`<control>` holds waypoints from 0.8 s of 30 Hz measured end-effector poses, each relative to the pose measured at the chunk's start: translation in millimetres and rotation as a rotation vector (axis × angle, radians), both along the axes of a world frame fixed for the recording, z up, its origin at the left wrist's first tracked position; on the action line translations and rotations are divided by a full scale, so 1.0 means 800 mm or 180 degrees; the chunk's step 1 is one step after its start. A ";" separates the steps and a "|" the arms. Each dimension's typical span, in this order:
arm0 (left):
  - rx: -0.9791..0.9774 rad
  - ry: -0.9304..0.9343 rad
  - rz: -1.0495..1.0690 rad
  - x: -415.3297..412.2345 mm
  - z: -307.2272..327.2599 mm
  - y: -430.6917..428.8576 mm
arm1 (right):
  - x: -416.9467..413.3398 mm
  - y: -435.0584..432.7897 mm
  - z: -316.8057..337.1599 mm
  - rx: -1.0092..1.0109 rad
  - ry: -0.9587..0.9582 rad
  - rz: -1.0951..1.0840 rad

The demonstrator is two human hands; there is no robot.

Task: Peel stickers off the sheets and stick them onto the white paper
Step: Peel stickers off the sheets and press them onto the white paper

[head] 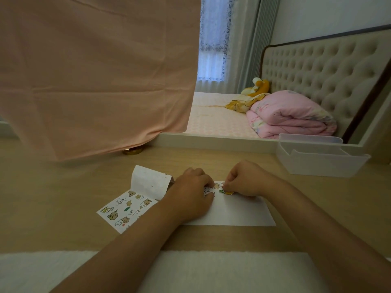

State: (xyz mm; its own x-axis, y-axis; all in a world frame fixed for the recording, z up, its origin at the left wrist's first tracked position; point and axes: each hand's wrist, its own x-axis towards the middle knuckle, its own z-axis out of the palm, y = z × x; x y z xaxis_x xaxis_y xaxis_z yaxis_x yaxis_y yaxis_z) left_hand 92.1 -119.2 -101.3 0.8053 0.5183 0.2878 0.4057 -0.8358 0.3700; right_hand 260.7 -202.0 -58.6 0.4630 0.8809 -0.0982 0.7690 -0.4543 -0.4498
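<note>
The right hand (245,179) is pinching a green-and-orange sticker (226,192), holding it at the far edge of the white paper (239,212) beside others already stuck. The left hand (191,191), fingers bent and gripping nothing, is pinning the paper, likely against sliding. The sticker sheet (127,210) is lying left on the desk (63,197); no writing is legible.

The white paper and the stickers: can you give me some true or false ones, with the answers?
1. The right hand pinches a sticker over the white paper. True.
2. The sticker sheet lies to the right of the white paper. False: it lies to its left.
3. The left hand rests on the white paper. True.
4. The plastic box sits on the sticker sheet. False: it stands apart, on the table at the far right.
</note>
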 end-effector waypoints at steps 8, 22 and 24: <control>0.0627 0.0218 -0.0056 -0.004 0.002 -0.009 | -0.006 -0.006 0.001 -0.0071 -0.0701 -0.0346; 0.0762 0.0437 -0.0305 -0.002 0.006 -0.014 | 0.006 -0.046 -0.015 0.0652 -0.0256 0.0086; 0.0819 0.0529 -0.0341 -0.003 0.007 -0.016 | -0.001 -0.051 -0.014 0.0585 -0.0517 0.0327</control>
State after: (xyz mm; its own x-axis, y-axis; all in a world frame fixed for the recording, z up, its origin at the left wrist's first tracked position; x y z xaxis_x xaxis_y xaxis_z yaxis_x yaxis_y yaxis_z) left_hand 89.8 -131.7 -96.1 0.8983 0.3554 0.2583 0.3476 -0.9345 0.0770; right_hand 260.1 -242.8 -69.5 0.3669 0.9202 0.1362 0.8757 -0.2922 -0.3844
